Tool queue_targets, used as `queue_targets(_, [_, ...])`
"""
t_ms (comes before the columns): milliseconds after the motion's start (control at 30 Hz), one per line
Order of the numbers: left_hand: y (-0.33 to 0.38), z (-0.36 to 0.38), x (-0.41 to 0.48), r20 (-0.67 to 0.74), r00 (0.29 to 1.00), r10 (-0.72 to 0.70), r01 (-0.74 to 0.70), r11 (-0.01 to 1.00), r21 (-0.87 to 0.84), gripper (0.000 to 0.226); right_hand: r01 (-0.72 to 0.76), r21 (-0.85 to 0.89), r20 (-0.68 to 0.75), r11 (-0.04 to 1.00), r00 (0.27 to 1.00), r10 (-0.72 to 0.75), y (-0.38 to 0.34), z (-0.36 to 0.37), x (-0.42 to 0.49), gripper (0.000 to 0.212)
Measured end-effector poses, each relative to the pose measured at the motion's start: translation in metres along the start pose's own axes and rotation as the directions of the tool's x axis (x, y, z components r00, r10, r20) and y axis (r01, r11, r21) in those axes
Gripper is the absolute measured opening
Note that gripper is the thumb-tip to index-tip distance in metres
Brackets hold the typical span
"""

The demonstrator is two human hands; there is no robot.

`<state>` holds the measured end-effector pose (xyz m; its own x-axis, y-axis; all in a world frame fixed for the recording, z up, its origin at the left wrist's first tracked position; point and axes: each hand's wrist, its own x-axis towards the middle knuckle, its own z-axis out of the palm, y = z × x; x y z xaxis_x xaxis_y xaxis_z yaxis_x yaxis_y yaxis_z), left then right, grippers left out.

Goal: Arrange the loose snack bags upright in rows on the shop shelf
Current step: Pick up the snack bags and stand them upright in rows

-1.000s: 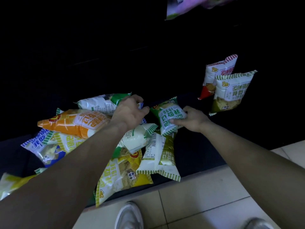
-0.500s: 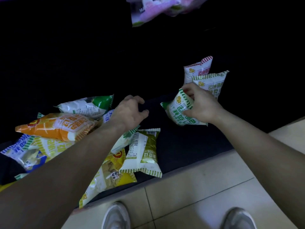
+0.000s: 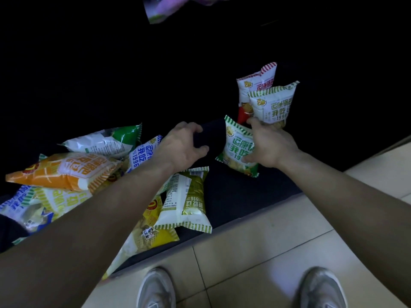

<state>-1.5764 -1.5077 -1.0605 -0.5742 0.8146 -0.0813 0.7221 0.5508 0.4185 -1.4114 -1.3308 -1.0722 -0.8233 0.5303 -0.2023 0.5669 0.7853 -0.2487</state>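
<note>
My right hand (image 3: pixel 270 144) grips a green-striped snack bag (image 3: pixel 236 147), held upright just in front of two standing bags: a green-striped one (image 3: pixel 274 103) and a red-striped one (image 3: pixel 255 85) behind it. My left hand (image 3: pixel 181 146) hovers with curled fingers, holding nothing, over the loose pile. That pile lies flat on the dark shelf (image 3: pixel 240 196): an orange bag (image 3: pixel 64 172), a white and green bag (image 3: pixel 104 141), a blue-lettered bag (image 3: pixel 142 154), an olive-green bag (image 3: pixel 186 201) and a yellow bag (image 3: pixel 153 236).
The shelf's front edge runs diagonally above pale floor tiles (image 3: pixel 255 252). My two grey shoes (image 3: pixel 155 290) stand close to it. A purple packet (image 3: pixel 164 7) hangs from the level above. The shelf's back is in darkness.
My right hand lifted the green-striped bag off the pile, carried it right and turned it upright in front of the standing bags. My left hand stayed over the pile.
</note>
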Motion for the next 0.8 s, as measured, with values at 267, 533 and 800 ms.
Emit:
queue_targets(267, [0.054, 0.000, -0.008, 0.194, 0.949, 0.247, -0.213, 0.960, -0.180, 0.082, 0.151, 0.020, 0.056, 0.988, 0.987, -0.152, 0.010, -0.031, -0.045, 0.090])
queue_targets(533, [0.099, 0.025, -0.004, 0.041, 0.998, 0.056, -0.040, 0.948, -0.317, 0.053, -0.116, 0.313, -0.096, 0.942, 0.984, 0.153, 0.066, -0.027, -0.092, 0.103])
queue_targets(800, [0.139, 0.053, 0.049, -0.040, 0.990, -0.136, 0.101, 0.872, -0.480, 0.059, -0.316, 0.156, 0.209, 0.936, 0.937, 0.281, 0.099, -0.007, -0.111, 0.071])
